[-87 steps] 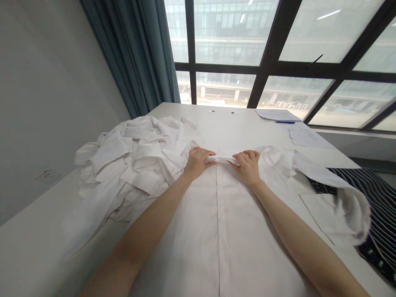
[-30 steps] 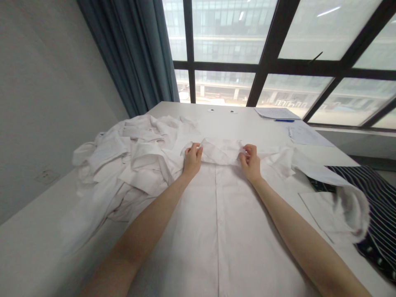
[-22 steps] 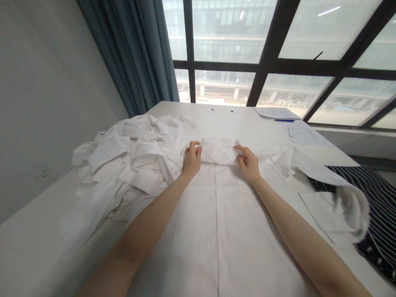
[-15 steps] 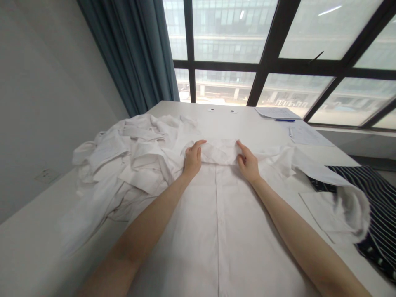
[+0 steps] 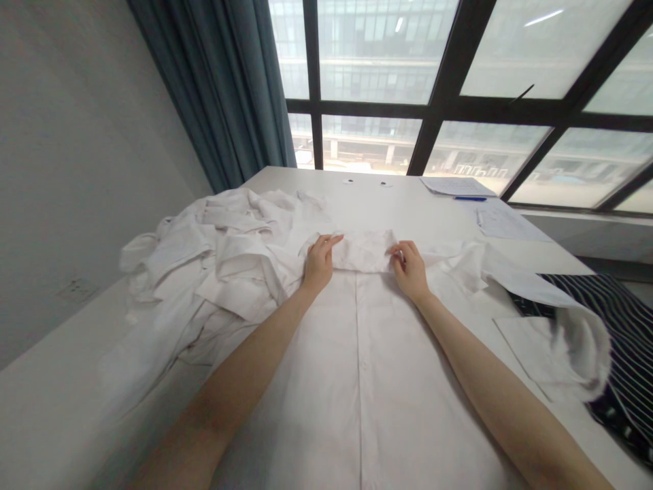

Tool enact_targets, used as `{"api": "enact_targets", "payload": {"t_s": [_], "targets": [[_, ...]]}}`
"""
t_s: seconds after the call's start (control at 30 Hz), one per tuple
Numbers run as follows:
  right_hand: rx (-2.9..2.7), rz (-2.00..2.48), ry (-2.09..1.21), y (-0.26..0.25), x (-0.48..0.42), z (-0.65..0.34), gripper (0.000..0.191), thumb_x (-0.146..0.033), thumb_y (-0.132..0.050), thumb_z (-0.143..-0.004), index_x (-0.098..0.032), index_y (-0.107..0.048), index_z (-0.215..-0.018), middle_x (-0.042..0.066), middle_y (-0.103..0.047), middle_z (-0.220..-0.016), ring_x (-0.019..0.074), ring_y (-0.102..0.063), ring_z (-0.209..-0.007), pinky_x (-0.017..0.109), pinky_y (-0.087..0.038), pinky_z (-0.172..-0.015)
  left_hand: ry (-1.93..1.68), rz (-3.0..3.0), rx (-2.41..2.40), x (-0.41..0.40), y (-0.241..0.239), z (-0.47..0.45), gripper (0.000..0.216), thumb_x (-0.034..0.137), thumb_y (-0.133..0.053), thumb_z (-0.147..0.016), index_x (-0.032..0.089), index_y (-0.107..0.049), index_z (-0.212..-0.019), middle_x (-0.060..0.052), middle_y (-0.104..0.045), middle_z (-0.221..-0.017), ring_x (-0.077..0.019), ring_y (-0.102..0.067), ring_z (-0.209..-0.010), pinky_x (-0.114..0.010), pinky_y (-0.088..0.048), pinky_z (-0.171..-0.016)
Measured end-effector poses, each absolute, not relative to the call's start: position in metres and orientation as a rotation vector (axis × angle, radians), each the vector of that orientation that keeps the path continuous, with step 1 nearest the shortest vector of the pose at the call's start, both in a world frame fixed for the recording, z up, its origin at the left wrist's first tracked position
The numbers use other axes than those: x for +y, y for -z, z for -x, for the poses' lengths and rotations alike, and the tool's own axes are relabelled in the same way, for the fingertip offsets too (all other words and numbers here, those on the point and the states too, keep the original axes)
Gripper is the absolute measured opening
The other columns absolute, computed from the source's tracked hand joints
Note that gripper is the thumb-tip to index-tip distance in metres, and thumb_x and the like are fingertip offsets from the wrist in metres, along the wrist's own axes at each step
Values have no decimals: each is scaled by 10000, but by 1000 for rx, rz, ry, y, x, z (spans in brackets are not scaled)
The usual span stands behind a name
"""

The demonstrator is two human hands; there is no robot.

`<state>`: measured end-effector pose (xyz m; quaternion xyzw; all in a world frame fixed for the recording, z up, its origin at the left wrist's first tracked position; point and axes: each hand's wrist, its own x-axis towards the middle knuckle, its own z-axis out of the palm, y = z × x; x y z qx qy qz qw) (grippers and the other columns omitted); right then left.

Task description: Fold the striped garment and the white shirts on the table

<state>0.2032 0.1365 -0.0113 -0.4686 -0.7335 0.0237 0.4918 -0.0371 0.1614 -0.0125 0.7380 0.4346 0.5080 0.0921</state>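
Observation:
A white button-up shirt (image 5: pixel 360 354) lies flat on the white table, front placket up and collar (image 5: pixel 363 250) at the far end. My left hand (image 5: pixel 318 261) rests at the collar's left end, fingers stretched along its edge. At the right end of the collar my right hand (image 5: pixel 409 267) has its fingers curled and pinched on the fabric. Both forearms reach out over the shirt's front.
A heap of crumpled white shirts (image 5: pixel 214 262) lies to the left. A dark striped garment (image 5: pixel 620 340) lies at the right edge, partly under a white sleeve (image 5: pixel 571 340). Papers (image 5: pixel 503 221) and a blue pen (image 5: pixel 470 199) sit near the window. The table (image 5: pixel 377 194) reaches to the window.
My hands have moved apart from the collar's middle to its two ends, and the collar has spread out flat. In the last half second my right fingers curled onto the collar.

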Motion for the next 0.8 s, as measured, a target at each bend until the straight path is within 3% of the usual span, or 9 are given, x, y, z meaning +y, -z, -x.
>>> {"api": "enact_targets", "payload": {"t_s": [0.27,0.4,0.6,0.7,0.8], "targets": [[-1792,1140,-68,12,137,-203,308,-113,-409,-826,-186,-602,-1054,108,-565,-1084,200,-574,-828,332,-486,-706,-1568,-2196,1245,167,20,38,417,175,-323,-978,185,-587,-1302,-115,-607,-1280,-226,-533,-1224,-421,-393,-1072],[-1844,1144,-76,11,135,-205,407,-96,-429,-750,-170,-599,-1112,113,-560,-1116,216,-581,-864,352,-497,-748,-1586,-2177,1247,168,22,38,416,219,-321,-996,193,-544,-1346,-109,-577,-1342,-224,-502,-1277,-432,-345,-1120],[-1939,1182,-72,8,134,-207,452,-68,-424,-728,-178,-609,-1126,122,-555,-1141,250,-582,-987,396,-489,-869,-1576,-2170,1241,161,13,36,432,226,-351,-978,217,-470,-1393,-105,-541,-1389,-216,-488,-1287,-386,-372,-1073],[-1969,1265,-22,2,137,-210,497,-40,-382,-767,-206,-591,-1186,119,-549,-1201,244,-566,-1090,406,-457,-953,-1513,-2245,1268,155,7,37,533,163,-375,-923,210,-373,-1454,-128,-488,-1442,-219,-537,-1211,-386,-366,-1053],[-1976,1320,8,-9,141,-219,535,-52,-347,-816,-237,-545,-1276,116,-533,-1277,244,-546,-1165,428,-449,-971,-1280,-2428,1379,152,-2,42,715,83,-399,-831,195,-235,-1518,-131,-550,-1372,-213,-575,-1148,-435,-290,-1103]]}}
